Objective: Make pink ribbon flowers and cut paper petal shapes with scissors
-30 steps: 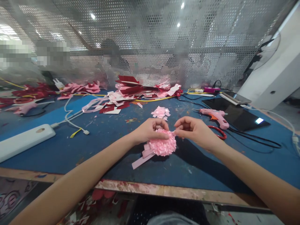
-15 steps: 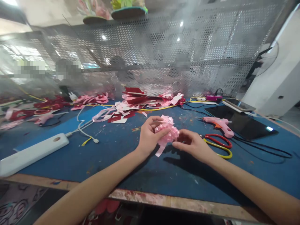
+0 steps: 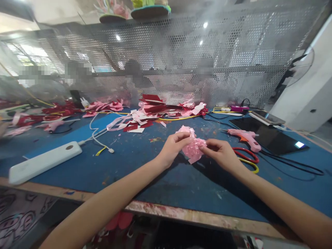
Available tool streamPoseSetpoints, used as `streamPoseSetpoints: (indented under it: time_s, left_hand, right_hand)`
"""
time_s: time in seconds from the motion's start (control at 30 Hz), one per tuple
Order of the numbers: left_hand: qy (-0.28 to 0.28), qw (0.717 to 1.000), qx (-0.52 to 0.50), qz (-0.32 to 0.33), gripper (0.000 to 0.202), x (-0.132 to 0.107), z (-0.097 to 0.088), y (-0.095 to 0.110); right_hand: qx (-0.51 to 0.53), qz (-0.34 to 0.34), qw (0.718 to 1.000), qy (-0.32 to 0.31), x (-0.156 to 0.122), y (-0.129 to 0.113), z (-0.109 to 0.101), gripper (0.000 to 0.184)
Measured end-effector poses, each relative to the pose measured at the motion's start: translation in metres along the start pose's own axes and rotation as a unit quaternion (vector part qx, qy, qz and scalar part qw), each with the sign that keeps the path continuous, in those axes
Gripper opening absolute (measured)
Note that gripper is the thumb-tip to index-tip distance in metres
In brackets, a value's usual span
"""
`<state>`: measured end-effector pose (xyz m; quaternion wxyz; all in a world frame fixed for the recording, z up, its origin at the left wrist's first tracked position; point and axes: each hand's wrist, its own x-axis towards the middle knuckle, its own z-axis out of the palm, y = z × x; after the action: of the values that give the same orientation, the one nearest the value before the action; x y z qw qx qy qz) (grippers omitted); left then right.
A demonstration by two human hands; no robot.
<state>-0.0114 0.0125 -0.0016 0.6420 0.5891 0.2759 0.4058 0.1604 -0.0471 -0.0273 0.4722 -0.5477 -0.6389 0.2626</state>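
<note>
A pink ribbon flower (image 3: 192,149) is held between both hands just above the blue table top (image 3: 129,166). My left hand (image 3: 174,147) pinches its left side with thumb and fingers closed. My right hand (image 3: 218,154) grips its right side, fingers curled around it. A small heap of pink ribbon pieces (image 3: 185,130) lies just behind the flower.
Red-handled scissors (image 3: 245,157) and a pink glue gun (image 3: 245,135) lie right of my hands, then a dark tablet (image 3: 272,135). A white power strip (image 3: 44,162) sits at left. Red and pink ribbon scraps (image 3: 150,109) line the back below a perforated metal screen (image 3: 181,58); people sit behind it.
The flower was low on the table with its tail hanging down; both hands have lifted and turned it. The view has tilted upward slightly.
</note>
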Motion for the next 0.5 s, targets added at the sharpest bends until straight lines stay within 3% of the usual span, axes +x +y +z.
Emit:
streamPoseSetpoints:
  time_s: [0.17,0.5]
  left_hand:
    - [0.023,0.999,0.004,-0.036,0.022,0.000,0.000,0.004]
    - [0.023,0.992,-0.085,-0.090,0.020,0.007,-0.011,0.000]
  right_hand:
    - [-0.006,0.016,1.000,0.002,-0.003,-0.007,0.000,0.028]
    - [0.070,0.067,0.995,-0.017,-0.003,-0.006,0.001,0.026]
